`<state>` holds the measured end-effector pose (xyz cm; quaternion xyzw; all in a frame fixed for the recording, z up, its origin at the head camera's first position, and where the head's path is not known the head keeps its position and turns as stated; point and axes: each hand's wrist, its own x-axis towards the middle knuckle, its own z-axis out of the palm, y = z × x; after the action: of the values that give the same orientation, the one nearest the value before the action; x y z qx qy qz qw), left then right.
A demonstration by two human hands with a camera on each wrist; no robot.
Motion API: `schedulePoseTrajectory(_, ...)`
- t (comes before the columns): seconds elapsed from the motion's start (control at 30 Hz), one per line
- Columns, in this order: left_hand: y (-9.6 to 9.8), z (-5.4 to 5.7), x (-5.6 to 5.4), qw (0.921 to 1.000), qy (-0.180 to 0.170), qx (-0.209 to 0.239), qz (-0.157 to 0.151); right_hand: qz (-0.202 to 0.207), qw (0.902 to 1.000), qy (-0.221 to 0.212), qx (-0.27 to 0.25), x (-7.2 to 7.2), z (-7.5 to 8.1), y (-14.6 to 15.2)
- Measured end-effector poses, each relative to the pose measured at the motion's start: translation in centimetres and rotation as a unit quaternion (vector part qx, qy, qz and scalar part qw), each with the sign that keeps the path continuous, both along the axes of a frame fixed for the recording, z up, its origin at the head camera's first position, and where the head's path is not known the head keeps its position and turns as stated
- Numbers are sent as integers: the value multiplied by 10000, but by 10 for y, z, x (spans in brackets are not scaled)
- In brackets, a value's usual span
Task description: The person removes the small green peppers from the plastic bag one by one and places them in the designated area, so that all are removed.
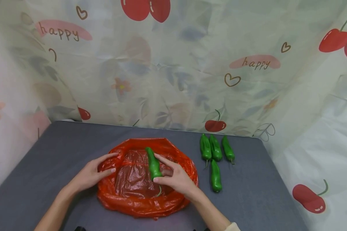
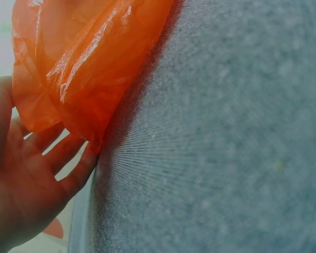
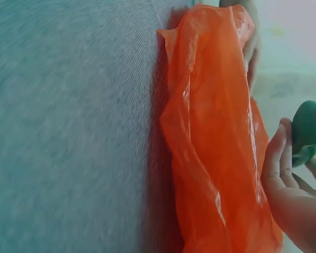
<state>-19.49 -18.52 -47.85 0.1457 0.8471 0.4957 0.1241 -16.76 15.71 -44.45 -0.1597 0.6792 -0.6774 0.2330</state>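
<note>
An orange-red plastic bag (image 1: 141, 210) lies spread on the table, its mouth facing up and its rim rolled into a loose ring. My right hand (image 1: 177, 179) pinches a green chili pepper (image 1: 153, 163) between thumb and fingers over the bag's mouth. The pepper's thin stem points toward me. In the right wrist view, the pepper (image 3: 308, 129) shows above the bag's side. My left hand (image 1: 89, 173) rests at the bag's left rim, fingers mostly straight. In the left wrist view, its fingers (image 2: 76, 171) lie against the orange plastic (image 2: 95, 79), their tips partly hidden behind it.
Right of the bag, several more green peppers (image 1: 215, 149) lie in a cluster on the grey table (image 1: 248, 192), with one pepper (image 1: 216, 176) nearer to me. A cherry-printed curtain (image 1: 167, 80) hangs along the table's back edge and at the sides.
</note>
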Motion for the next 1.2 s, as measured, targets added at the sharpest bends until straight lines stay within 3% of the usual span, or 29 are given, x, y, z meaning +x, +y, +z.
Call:
schedulePoseTrajectory(0.3, -1, 1, 1, 10000, 4, 38, 28, -142, 9998, 129, -45, 4, 6, 25)
schedulePoseTrajectory(0.53, -2, -1, 6, 9997, -108, 223, -18, -205, 9991, 361, -20, 8, 1, 53)
schedulePoseTrajectory(0.97, -1, 1, 4, 9999, -88, 146, -5, -398, 9979, 507, -34, 12, 0, 104)
schedulePoseTrajectory(1.2, 0, 2, 3, 9999, 48, 129, -32, -776, 9941, 615, 452, 18, 4, 130)
